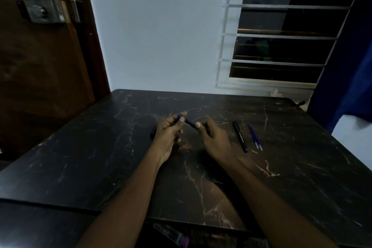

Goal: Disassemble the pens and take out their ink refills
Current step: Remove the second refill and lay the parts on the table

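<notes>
Above the middle of the black marble table (100,157), both my hands hold one dark pen (189,122) with a blue end. My left hand (170,135) pinches the blue end between thumb and fingers. My right hand (213,137) grips the other end. Another black pen (240,136) lies on the table to the right of my right hand. Two blue ink refills (254,137) lie side by side just right of that pen. A dark pen part (153,132) lies left of my left hand, partly hidden by it.
The table's far edge meets a white wall and a barred window (281,36). A brown door (40,56) stands at the left. A blue curtain (346,66) hangs at the right. Dim items show below the table's near edge (171,235).
</notes>
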